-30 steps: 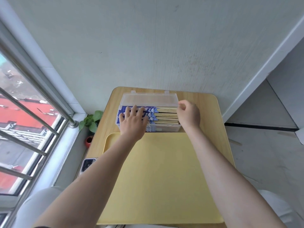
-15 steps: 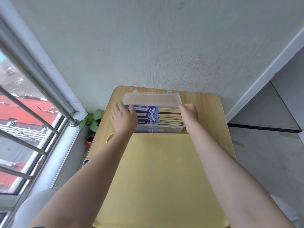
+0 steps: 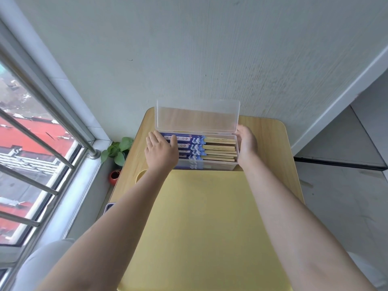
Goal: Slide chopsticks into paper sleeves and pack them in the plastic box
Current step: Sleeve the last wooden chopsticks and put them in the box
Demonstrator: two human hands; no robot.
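Observation:
At the table's far end stands the clear plastic box (image 3: 210, 165) with several pairs of chopsticks (image 3: 219, 147) lying in it, their left halves in blue paper sleeves (image 3: 189, 140). Its clear lid (image 3: 197, 116) stands upright on the rear hinge. My left hand (image 3: 161, 153) is at the box's left end, its thumb over the sleeves and its fingers at the lid's lower left corner. At the right end, my right hand (image 3: 246, 142) holds the lid's lower right corner with its fingertips.
A yellow tray (image 3: 205, 217) covers the near part of the wooden table (image 3: 270, 148). A phone (image 3: 109, 205) lies at the table's left edge. On the floor to the left is a small plant (image 3: 118, 150) in a red pot, below the barred window (image 3: 31, 164). The wall is right behind the box.
The lid lay folded back behind the box; now it has swung up to upright. Both hands moved from the sleeves and chopsticks to the box's two ends.

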